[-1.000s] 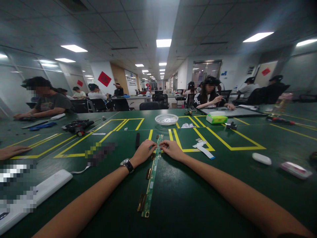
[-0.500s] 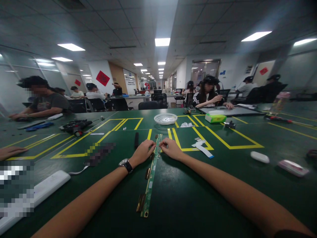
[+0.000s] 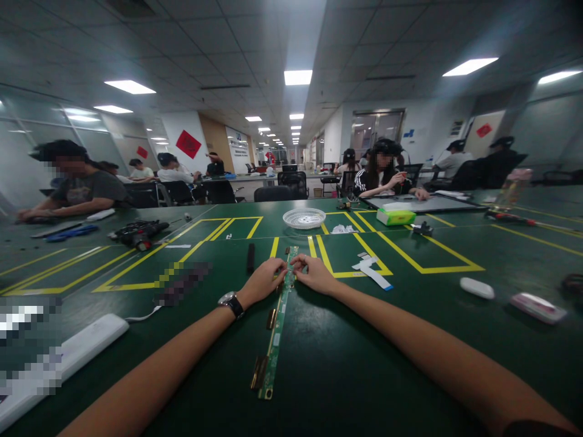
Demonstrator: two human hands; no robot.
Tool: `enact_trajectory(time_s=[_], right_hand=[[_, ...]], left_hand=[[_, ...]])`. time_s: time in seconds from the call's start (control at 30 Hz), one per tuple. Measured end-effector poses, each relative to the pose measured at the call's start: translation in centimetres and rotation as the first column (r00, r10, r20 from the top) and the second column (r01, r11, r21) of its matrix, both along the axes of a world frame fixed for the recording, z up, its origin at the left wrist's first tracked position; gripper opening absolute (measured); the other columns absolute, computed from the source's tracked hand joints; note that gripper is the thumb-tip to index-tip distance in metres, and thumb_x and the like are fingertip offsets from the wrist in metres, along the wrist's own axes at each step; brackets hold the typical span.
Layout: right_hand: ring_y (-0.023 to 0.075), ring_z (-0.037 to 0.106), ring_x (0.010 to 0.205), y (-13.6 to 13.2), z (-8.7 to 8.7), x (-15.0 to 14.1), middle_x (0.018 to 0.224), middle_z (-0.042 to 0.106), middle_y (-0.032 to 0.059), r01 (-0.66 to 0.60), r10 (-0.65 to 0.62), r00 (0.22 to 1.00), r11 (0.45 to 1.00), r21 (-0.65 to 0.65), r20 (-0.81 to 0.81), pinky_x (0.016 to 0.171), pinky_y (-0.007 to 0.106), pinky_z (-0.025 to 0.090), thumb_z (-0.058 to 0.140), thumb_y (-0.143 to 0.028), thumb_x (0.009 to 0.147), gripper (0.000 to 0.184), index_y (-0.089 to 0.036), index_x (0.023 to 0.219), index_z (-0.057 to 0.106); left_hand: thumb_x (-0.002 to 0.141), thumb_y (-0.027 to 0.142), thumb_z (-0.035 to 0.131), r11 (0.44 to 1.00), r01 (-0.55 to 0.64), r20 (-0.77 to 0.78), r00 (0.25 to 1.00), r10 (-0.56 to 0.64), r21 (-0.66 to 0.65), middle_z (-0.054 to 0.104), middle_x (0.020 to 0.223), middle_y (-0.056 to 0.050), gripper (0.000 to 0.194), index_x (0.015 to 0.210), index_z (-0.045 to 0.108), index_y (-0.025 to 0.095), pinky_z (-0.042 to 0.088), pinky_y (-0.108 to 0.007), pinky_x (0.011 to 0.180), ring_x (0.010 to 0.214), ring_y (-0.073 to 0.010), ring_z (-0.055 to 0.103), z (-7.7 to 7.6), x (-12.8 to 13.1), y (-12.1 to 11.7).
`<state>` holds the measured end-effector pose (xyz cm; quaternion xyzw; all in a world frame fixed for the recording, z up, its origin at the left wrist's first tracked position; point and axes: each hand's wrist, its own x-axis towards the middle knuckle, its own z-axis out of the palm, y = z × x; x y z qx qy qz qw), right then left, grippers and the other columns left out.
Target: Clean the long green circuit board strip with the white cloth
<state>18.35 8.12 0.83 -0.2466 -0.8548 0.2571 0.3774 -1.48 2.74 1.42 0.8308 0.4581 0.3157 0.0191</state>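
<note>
A long, narrow green circuit board (image 3: 276, 346) lies on the dark green table, running away from me, with several copper-brown flex tabs (image 3: 259, 372) along its left edge. Near the board's far end, my left hand (image 3: 268, 276) closes its fingers on the left edge. Opposite it, my right hand (image 3: 314, 272) has its thumb and fingertips pinched at the right edge. The fingertips partly cover the board there, so any small part between them is hidden. A watch (image 3: 231, 303) is on my left wrist. A black bar (image 3: 251, 258) lies to the left beyond my left hand.
Ahead stands a white woven basket (image 3: 304, 218). White ribbon cables (image 3: 374, 273) lie right of my hand, a white case (image 3: 477, 288) farther right. To the left are a white power strip (image 3: 98, 340) and a power drill (image 3: 140, 233). People sit across the table.
My right fingers have shifted slightly left over the board's far end. The board and my left hand stay nearly in place. A hand at the far left has left the view.
</note>
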Motion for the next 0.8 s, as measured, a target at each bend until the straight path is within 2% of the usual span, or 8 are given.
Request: enact_trajectory(time_s=[0.13, 0.4, 0.8], right_hand=[[0.012, 0.061, 0.066, 0.18, -0.16, 0.0, 0.074, 0.065, -0.0013, 0.012, -0.013, 1.0, 0.999, 0.029, 0.013, 0.066, 0.022, 0.047, 0.058, -0.011, 0.078, 0.022, -0.015, 0.099, 0.063], [0.0134, 0.054, 0.064, 0.33, -0.38, -0.08, 0.069, 0.057, -0.0032, 0.11, -0.12, 0.991, 0.983, 0.147, 0.06, 0.064, 0.024, 0.041, 0.062, -0.011, 0.075, 0.027, -0.016, 0.101, 0.064], [0.0188, 0.057, 0.079, -0.2, -0.04, -0.11, 0.081, 0.064, 0.0038, 0.174, -0.204, 0.975, 0.948, 0.267, 0.091, 0.076, 0.029, 0.042, 0.057, -0.008, 0.078, 0.021, -0.017, 0.094, 0.067]], left_hand=[[0.097, 0.026, 0.047, 1.0, 0.001, 0.009, 1.0, -0.001, 0.001, 0.059, 0.086, -0.005, 0.015, 0.086, 0.055, 0.018, 0.045, -0.031, 0.076, 0.083, -0.0214, 0.056, 0.0, -0.03, 0.0], [0.097, 0.025, 0.047, 1.0, -0.023, 0.013, 1.0, 0.023, 0.01, 0.057, 0.083, -0.004, 0.015, 0.084, 0.053, 0.019, 0.044, -0.031, 0.073, 0.078, -0.0202, 0.054, -0.49, -0.24, 0.32], [0.096, 0.023, 0.047, 0.999, -0.039, 0.022, 0.999, 0.039, 0.016, 0.055, 0.083, -0.003, 0.014, 0.084, 0.052, 0.019, 0.043, -0.032, 0.074, 0.078, -0.0203, 0.053, -0.54, -0.3, 0.35]])
